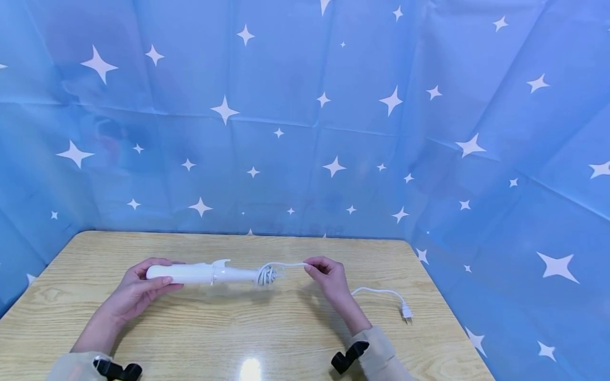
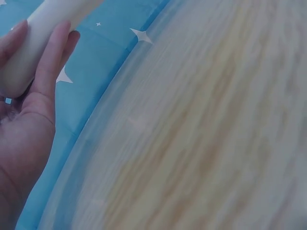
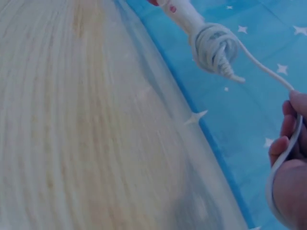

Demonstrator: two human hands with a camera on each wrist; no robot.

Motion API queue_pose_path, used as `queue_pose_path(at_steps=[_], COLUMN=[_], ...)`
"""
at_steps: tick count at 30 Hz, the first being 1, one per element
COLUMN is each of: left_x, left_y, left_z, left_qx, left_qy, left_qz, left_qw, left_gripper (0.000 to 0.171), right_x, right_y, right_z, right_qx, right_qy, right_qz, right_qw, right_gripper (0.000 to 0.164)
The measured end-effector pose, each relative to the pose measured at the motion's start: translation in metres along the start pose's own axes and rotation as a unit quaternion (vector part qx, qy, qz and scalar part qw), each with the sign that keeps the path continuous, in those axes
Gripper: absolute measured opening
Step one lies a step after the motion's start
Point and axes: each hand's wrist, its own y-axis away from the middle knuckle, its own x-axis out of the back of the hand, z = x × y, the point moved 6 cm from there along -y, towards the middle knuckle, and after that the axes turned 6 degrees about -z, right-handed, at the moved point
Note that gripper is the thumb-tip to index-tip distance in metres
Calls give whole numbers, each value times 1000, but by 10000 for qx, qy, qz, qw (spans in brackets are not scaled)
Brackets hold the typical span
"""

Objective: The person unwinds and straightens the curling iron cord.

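Note:
My left hand (image 1: 138, 291) grips the thick barrel end of a white curling iron (image 1: 183, 273), thumb on the near side and fingers on the far side. The iron lies level above the table, its small lever upward and its narrower handle pointing right. Loops of white cord (image 1: 267, 275) are wound round the handle's end, seen closer in the right wrist view as a cord coil (image 3: 213, 48). To the right, my right hand (image 1: 329, 278) pinches the cord, drawn out from the coil. From there the cord runs past the wrist to a two-pin plug (image 1: 406, 312) on the table.
A wooden table (image 1: 229, 338) with rounded far corners lies below both hands. Blue sheeting with white stars (image 1: 286, 132) hangs behind it and along the sides. Black wrist straps (image 1: 350, 357) sit over the light sleeves.

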Motion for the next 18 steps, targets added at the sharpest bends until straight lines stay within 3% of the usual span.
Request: queue_pose_path(at_steps=[5, 11, 18], left_x=[9, 14, 13], left_y=[7, 14, 13], left_z=[4, 10, 10], left_qx=[-241, -413, -378], left_qy=[394, 611, 494], left_qz=[319, 202, 110], left_qw=[9984, 9971, 9980], left_gripper=[55, 55, 55], right_x=[13, 11, 4], right_y=[1, 6, 8], right_z=[-1, 10, 15], right_qx=[146, -159, 66], right_qy=[-234, -140, -234], right_qz=[192, -326, -670], right_qw=[9994, 9992, 9975], right_gripper=[14, 16, 20])
